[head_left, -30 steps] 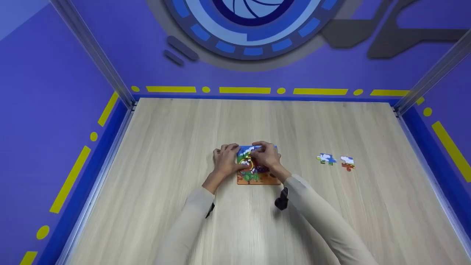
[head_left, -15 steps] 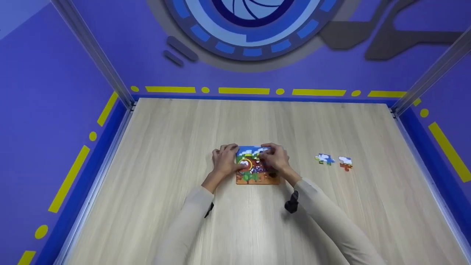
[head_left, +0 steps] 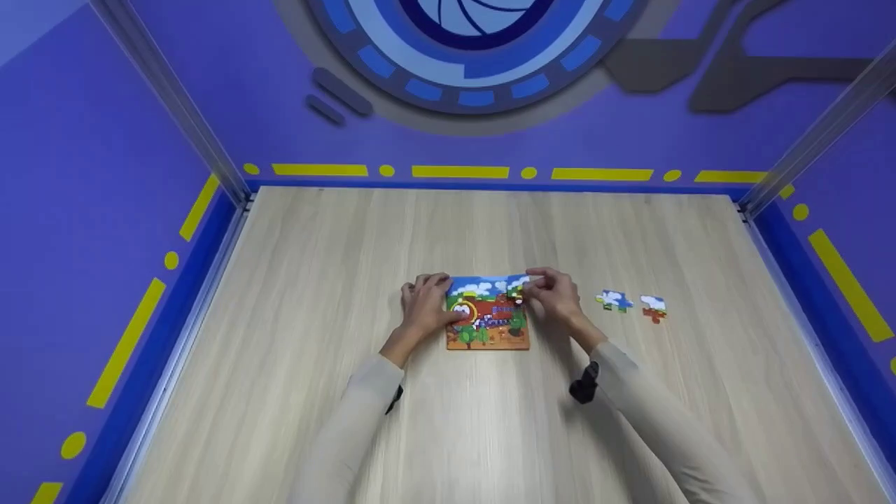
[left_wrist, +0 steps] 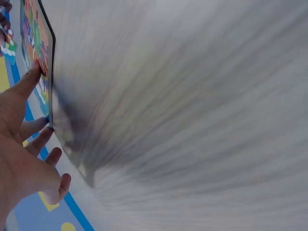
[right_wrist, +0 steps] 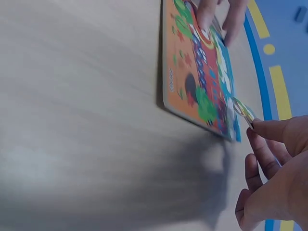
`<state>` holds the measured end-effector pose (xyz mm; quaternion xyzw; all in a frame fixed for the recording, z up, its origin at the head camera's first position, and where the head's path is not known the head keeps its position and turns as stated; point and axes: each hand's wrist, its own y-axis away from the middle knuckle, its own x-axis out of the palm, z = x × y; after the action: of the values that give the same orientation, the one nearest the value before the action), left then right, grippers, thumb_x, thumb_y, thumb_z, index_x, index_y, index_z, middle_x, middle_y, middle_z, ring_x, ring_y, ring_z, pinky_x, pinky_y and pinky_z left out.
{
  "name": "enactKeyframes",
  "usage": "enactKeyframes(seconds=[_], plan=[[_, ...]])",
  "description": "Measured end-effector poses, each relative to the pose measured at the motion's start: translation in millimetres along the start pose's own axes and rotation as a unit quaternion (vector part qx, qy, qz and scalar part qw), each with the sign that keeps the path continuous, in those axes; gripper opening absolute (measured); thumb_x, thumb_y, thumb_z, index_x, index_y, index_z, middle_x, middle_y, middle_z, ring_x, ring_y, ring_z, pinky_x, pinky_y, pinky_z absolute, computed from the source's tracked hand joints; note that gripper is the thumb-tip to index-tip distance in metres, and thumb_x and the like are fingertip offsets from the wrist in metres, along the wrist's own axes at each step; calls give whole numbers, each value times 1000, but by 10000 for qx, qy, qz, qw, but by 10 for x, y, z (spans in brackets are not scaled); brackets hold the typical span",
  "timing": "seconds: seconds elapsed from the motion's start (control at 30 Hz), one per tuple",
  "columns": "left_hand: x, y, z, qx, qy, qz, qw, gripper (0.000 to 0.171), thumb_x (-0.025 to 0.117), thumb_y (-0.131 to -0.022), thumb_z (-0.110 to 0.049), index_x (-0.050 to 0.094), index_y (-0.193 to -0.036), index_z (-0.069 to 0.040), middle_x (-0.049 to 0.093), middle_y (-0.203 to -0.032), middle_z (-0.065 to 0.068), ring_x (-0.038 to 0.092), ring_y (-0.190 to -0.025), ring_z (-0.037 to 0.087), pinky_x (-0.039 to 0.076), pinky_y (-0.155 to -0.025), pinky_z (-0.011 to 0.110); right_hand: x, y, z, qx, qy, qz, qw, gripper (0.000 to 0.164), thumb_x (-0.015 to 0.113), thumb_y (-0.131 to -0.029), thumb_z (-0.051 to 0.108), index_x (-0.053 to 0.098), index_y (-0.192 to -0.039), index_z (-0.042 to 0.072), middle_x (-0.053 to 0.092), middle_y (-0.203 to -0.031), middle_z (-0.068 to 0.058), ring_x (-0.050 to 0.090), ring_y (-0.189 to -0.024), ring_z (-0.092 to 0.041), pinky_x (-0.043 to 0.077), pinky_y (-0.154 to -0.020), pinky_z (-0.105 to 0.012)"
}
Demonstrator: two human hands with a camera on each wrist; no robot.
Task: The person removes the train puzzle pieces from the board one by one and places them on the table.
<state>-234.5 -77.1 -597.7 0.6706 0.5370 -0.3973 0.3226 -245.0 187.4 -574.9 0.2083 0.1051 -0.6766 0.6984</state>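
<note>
A jigsaw puzzle [head_left: 488,339] with a cartoon train picture lies on the table. My left hand [head_left: 422,305] holds its left side, the thumb on the picture and fingertips against the far left corner. In the left wrist view the outer fingers of that left hand [left_wrist: 26,159] stand off the edge. Over the far right corner, my right hand [head_left: 558,297] pinches a puzzle piece [head_left: 516,286] between thumb and fingers. The right wrist view shows this piece [right_wrist: 244,110] tilted, at the puzzle's edge; whether it touches the puzzle, I cannot tell.
Two loose puzzle pieces lie on the wooden table [head_left: 336,280] right of the puzzle: one blue and white [head_left: 615,300], one white and red-brown [head_left: 654,308]. Blue walls [head_left: 448,140] with yellow dashes enclose the table at the back and sides.
My right hand has moved right across the puzzle to its far right corner, uncovering much of the picture. The left hand stays at the left side.
</note>
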Motion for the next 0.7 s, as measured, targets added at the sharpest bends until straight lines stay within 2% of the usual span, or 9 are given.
enactKeyframes(seconds=[0.3, 0.53, 0.7], plan=[[-17, 22, 66, -13, -21, -233, 9997, 80, 83, -80, -50, 59, -143, -5, 55, -150, 11, 45, -137, 34, 29, -110, 59, -324, -23, -127, 49, -9, 32, 10000, 36, 62, -100, 5, 62, -135, 0, 72, -114, -23, 66, -92, -12, 46, -77, -16], [-4, 39, 95, 83, 30, -200, 9998, 79, 81, -83, -48, 58, -143, -3, 52, -150, 14, 42, -138, 35, 29, -109, 61, -460, -7, -202, 4, 137, 61, 9999, 36, 63, -99, 5, 61, -135, -2, 72, -113, -24, 68, -90, -14, 48, -73, -17], [-32, 12, 85, 15, -73, -134, 9999, 79, 81, -83, -49, 57, -144, -4, 51, -149, 13, 41, -139, 34, 30, -110, 58, -549, 5, -217, 215, 265, 259, 9991, 38, 62, -99, 5, 59, -136, -2, 70, -115, -25, 66, -84, -19, 51, -65, -23]])
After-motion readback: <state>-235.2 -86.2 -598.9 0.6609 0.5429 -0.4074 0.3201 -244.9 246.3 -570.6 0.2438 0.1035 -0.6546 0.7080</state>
